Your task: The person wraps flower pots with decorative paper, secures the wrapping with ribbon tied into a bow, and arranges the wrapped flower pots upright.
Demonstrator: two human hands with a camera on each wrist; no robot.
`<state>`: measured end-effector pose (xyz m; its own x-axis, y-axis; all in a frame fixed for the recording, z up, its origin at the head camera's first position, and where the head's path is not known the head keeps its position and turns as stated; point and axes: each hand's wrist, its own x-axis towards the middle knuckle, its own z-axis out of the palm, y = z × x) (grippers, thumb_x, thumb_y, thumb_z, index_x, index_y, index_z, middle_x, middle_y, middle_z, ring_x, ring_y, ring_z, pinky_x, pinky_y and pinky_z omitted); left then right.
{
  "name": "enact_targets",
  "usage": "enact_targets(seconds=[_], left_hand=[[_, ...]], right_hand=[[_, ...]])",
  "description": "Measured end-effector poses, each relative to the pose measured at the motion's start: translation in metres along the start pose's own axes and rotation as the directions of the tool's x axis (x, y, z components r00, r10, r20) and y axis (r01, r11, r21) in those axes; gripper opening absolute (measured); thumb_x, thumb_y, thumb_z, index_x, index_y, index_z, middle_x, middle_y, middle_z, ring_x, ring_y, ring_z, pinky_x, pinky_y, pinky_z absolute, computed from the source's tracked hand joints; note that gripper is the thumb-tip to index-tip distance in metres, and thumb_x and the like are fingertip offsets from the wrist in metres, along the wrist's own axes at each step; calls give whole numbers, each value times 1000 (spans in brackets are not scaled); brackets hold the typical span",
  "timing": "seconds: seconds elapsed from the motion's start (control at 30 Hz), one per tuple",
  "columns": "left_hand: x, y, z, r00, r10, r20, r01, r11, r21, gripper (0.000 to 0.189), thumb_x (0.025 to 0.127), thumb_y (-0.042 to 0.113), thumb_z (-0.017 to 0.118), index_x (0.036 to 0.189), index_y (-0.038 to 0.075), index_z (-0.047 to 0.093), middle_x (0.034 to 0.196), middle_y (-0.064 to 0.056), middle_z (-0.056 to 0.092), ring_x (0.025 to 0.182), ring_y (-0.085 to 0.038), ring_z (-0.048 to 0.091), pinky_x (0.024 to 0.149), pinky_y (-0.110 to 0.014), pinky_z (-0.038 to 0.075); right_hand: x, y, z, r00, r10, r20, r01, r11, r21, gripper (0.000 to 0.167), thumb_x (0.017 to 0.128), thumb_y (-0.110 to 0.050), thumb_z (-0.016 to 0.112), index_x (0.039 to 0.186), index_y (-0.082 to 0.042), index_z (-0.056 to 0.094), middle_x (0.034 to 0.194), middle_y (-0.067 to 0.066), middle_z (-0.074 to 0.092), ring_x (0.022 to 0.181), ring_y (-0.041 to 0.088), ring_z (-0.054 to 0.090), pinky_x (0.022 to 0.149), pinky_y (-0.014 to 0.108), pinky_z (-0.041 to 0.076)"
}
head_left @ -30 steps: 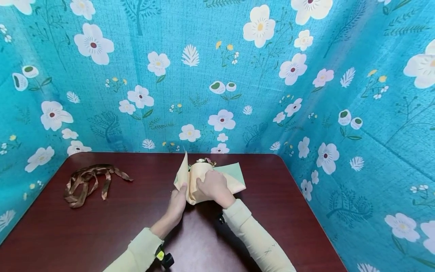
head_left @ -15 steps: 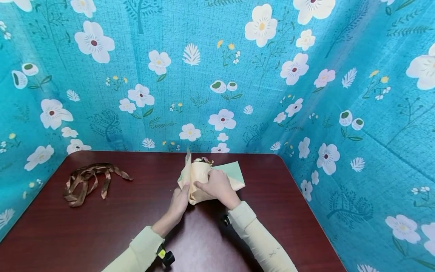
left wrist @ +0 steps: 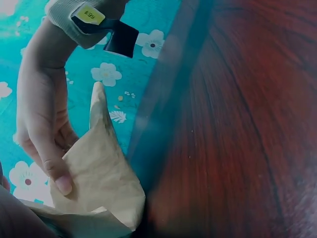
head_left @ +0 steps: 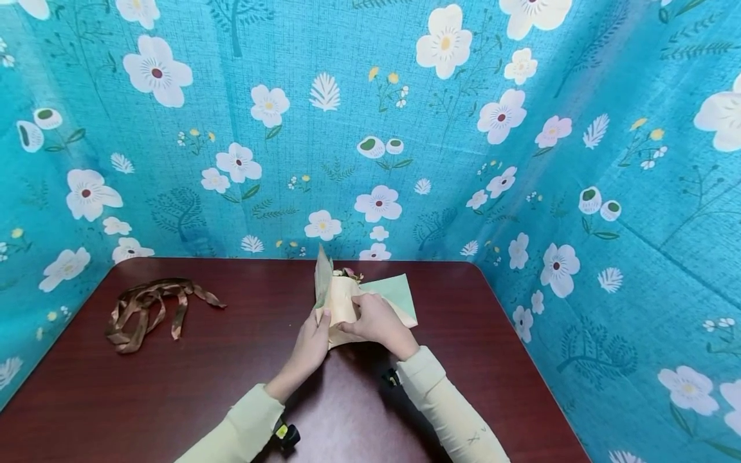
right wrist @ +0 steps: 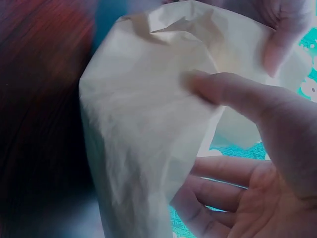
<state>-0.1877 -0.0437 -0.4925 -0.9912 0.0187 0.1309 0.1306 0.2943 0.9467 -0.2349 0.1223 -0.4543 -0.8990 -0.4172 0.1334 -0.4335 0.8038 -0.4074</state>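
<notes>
A cream wrapping paper (head_left: 345, 299) with a pale green inner side (head_left: 396, 289) is folded around a bunch of flowers (head_left: 348, 274), whose heads show at the top. My left hand (head_left: 311, 341) holds the paper's left flap, thumb in front, and the flap stands up beyond it. My right hand (head_left: 379, 321) grips the rolled middle part, its thumb on the near face. In the right wrist view its fingers curl behind the paper's edge. The left wrist view shows the right hand (left wrist: 44, 124) with its thumb against the paper (left wrist: 104, 183), and only part of the left hand (left wrist: 17, 218).
A loosely coiled brown ribbon (head_left: 145, 308) lies on the left of the dark red table (head_left: 231, 373). A blue flowered curtain (head_left: 359, 128) hangs close behind the table and along its sides.
My left hand has moved right and brought the left flap in towards the roll. My right hand has shifted slightly right, its thumb now lower on the paper. The ribbon stays put.
</notes>
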Motion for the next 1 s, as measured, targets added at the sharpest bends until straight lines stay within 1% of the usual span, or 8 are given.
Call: enact_targets(seconds=[0.1, 0.2, 0.43, 0.67, 0.77, 0.87, 0.93, 1.0], left_hand=[[1, 1, 3, 999, 41, 27, -42, 999, 27, 53, 111, 26, 40, 159, 5, 33, 161, -16, 37, 146, -35, 38, 117, -56, 32], [3, 1, 5, 997, 61, 51, -63, 997, 40, 54, 110, 24, 41, 161, 11, 29, 166, -10, 29, 150, -32, 31, 119, -56, 29], [6, 0, 9, 989, 108, 104, -118, 988, 97, 54, 109, 21, 44, 158, 4, 33, 167, -14, 26, 155, -34, 19, 122, -56, 22], [5, -1, 7, 975, 154, 159, -173, 978, 114, 50, 109, 26, 46, 157, 16, 40, 168, -14, 21, 156, -38, 11, 121, -62, 16], [4, -4, 5, 962, 209, 173, -229, 967, 108, 51, 108, 31, 45, 156, 13, 42, 167, -14, 23, 156, -40, 11, 122, -63, 15], [5, -6, 1, 943, 275, 188, -298, 948, 111, 49, 110, 30, 35, 151, 5, 48, 162, -17, 33, 154, -42, 18, 121, -62, 18], [8, -6, -3, 944, 268, 194, -293, 949, 113, 51, 112, 29, 26, 147, 4, 53, 160, -16, 38, 152, -42, 24, 110, -57, 40], [13, -7, -9, 946, 259, 196, -285, 951, 117, 52, 113, 27, 21, 143, 5, 58, 157, -15, 43, 149, -42, 30, 104, -59, 44]], right_hand=[[0, 1, 1, 1000, -9, -20, 8, 999, -44, 34, 78, -35, 88, 77, -9, 64, 57, -5, 50, 56, 7, 44, 49, 23, 35], [0, 2, 3, 999, -25, -46, 21, 997, -75, 33, 77, -36, 88, 77, -12, 65, 57, -6, 52, 56, 7, 47, 48, 23, 36], [-2, 4, 7, 994, -86, -64, 83, 995, -52, 33, 79, -36, 85, 70, -12, 64, 52, -8, 48, 50, 3, 44, 45, 21, 32], [0, 8, 10, 992, -91, -84, 90, 996, -12, 28, 79, -34, 85, 70, -15, 67, 51, -12, 45, 52, 2, 41, 47, 20, 32], [0, 10, 12, 992, -89, -87, 89, 996, -3, 34, 78, -35, 85, 63, -15, 62, 49, -11, 41, 51, 4, 38, 47, 21, 32], [-1, 12, 13, 989, -108, -100, 107, 994, -9, 37, 76, -38, 87, 62, -16, 60, 50, -12, 39, 53, 3, 39, 47, 21, 32], [-1, 14, 12, 988, -118, -96, 119, 993, 3, 37, 75, -39, 88, 65, -16, 62, 51, -12, 39, 54, 3, 39, 47, 21, 32], [-2, 16, 10, 988, -129, -81, 132, 991, 25, 33, 75, -39, 89, 71, -16, 66, 52, -10, 40, 55, 4, 39, 47, 21, 32]])
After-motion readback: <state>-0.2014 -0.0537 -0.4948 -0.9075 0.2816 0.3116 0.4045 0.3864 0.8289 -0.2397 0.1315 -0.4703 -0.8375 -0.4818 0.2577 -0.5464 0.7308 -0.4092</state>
